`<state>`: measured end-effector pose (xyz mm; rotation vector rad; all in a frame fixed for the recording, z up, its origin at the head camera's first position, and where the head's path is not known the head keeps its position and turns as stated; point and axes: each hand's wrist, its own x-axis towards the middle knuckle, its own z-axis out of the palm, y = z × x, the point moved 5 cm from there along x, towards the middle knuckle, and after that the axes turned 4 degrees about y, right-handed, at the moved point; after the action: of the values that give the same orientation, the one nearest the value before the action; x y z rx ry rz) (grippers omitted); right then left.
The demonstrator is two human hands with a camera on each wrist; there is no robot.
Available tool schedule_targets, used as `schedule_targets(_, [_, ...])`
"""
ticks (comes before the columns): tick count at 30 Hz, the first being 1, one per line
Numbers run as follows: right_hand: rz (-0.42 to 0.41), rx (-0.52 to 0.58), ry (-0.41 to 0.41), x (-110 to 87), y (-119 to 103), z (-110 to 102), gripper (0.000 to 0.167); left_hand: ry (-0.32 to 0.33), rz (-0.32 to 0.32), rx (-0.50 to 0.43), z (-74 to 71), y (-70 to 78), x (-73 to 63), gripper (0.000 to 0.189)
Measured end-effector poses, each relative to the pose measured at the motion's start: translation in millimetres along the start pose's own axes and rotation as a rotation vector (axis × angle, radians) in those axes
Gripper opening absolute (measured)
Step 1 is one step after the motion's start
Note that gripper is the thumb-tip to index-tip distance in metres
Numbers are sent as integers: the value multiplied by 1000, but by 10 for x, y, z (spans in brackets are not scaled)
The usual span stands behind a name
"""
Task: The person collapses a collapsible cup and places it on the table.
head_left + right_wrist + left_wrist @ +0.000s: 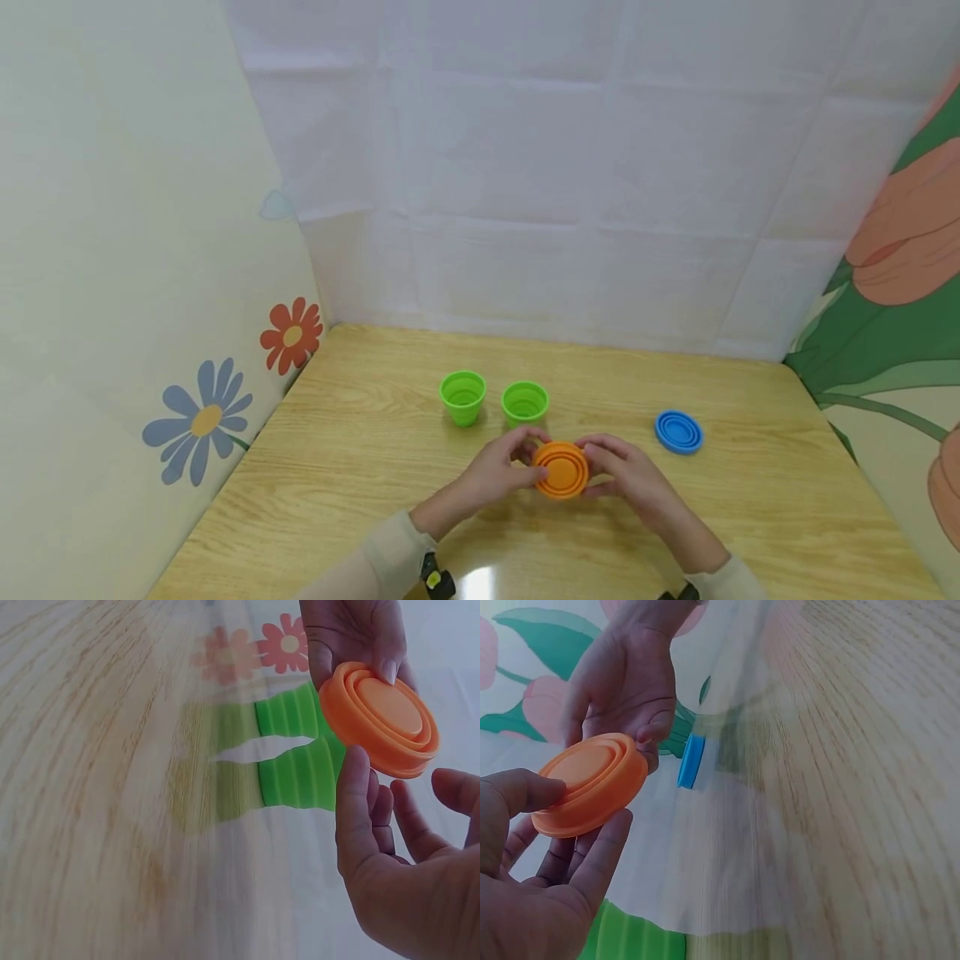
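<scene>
An orange collapsible cup [562, 472], folded flat into a ringed disc, is held above the table. My left hand [501, 468] pinches its left side, the thumb lying on the face and fingers beneath. On the opposite side, my right hand [420, 862] has its fingers loosely bent near the rim. Its thumb stands apart from the cup, and whether a fingertip touches is unclear. Just beyond the hands stand two green collapsible cups, both expanded and upright: a left one [462, 396] and a right one [525, 402], the latter's base partly hidden by the left hand.
A blue collapsible cup [678, 432], folded flat, lies on the wooden table [360, 417] to the right. White cloth [495, 167] hangs behind the table. Flower-patterned walls border both sides.
</scene>
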<state>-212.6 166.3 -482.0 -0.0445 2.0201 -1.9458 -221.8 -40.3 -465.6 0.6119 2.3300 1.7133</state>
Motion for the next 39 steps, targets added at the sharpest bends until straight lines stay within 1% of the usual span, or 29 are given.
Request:
schedule_targets(3, [4, 15, -2, -4, 3, -9, 52, 3, 48, 38, 6, 19, 1, 38])
schedule_targets(8, [22, 37, 1, -3, 14, -14, 52, -22, 136, 53, 31, 73, 1, 34])
schedule_targets(13, [52, 23, 4, -6, 18, -15, 60, -28, 255, 149, 55, 140, -8, 29])
schedule_targets(17, [65, 18, 0, -11, 28, -17, 63, -19, 362, 261, 66, 193, -30, 27])
schedule_targets(20, [72, 23, -17, -9, 45, -17, 63, -5, 450, 405, 76, 229, -58, 25])
schedule_targets(23, [81, 28, -34, -3, 63, -19, 63, 5, 559, 558, 95, 252, -88, 25])
schedule_targets(24, [84, 30, -38, 0, 69, -20, 63, 8, 599, 596, 102, 259, -98, 26])
schedule_targets(27, [90, 32, -45, 8, 78, -23, 64, 25, 729, 681, 125, 266, -122, 29])
schedule_targets(30, [92, 30, -53, 11, 80, -23, 63, 48, 826, 738, 146, 275, -138, 31])
schedule_targets(33, [94, 27, -55, 9, 80, -23, 62, 57, 891, 786, 171, 289, -146, 32])
schedule_targets(39, [105, 21, -45, -2, 70, -23, 61, 51, 976, 896, 220, 316, -158, 35])
